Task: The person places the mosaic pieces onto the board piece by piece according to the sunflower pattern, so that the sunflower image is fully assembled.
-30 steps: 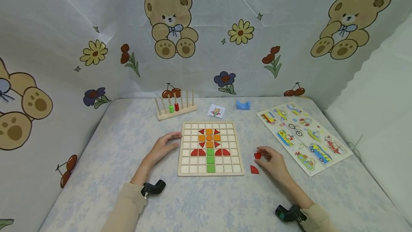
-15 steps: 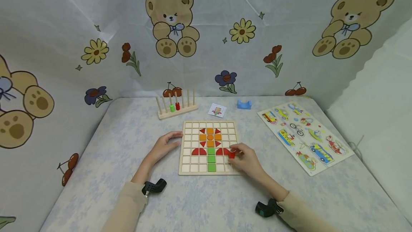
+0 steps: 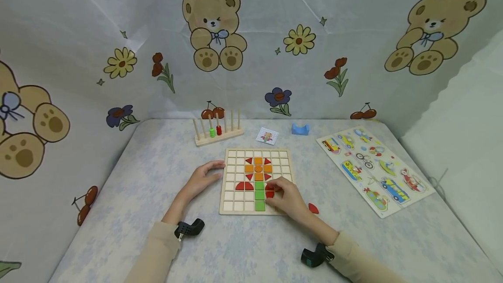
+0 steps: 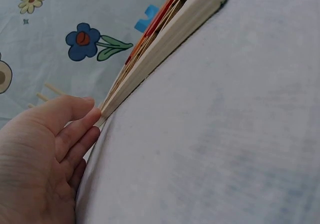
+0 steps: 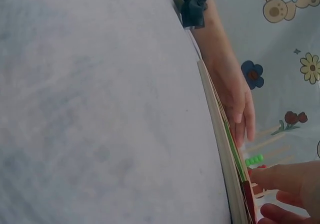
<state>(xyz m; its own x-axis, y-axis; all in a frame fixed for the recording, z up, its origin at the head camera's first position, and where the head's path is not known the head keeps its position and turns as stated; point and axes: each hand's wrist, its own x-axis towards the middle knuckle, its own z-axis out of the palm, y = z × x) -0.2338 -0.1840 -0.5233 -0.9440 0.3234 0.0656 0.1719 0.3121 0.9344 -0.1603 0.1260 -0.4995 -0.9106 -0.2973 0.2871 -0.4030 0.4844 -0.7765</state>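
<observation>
A wooden grid board (image 3: 234,206) lies flat, with orange, green and red pieces set in its squares. Over its lower right part, my right hand (image 3: 291,200) pinches a small red piece (image 3: 269,194) between thumb and fingers, just right of the green squares (image 3: 260,195). The same red piece (image 5: 247,199) shows at the board's side in the right wrist view; its exact seating there cannot be told. Against the board's left edge rest the fingertips of my left hand (image 3: 202,178), fingers loosely extended. Another red piece (image 3: 313,208) lies on the table, partly behind the right hand.
Behind the board stand a wooden peg rack (image 3: 220,136) with green and red beads, a small pattern card (image 3: 267,136) and a blue holder (image 3: 300,129). A vehicle picture board (image 3: 377,169) lies at the right. A printed cloth hangs at the back.
My right hand has carried the red piece left from the table onto the board, beside the green squares. My left hand stays at the board's left edge.
</observation>
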